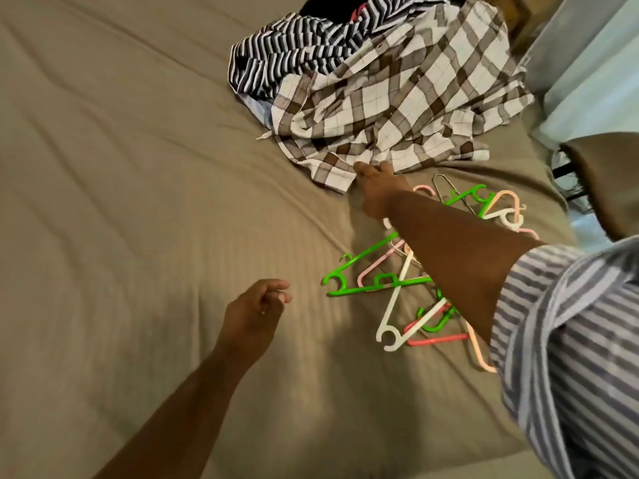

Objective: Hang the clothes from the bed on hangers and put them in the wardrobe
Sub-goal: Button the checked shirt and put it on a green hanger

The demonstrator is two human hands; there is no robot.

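Right hand [372,193] grips plaid shirt [415,91] on bed [138,167]; left hand [254,307] loosely curled, empty

Showing no readable text, label, brand, number or sign anywhere
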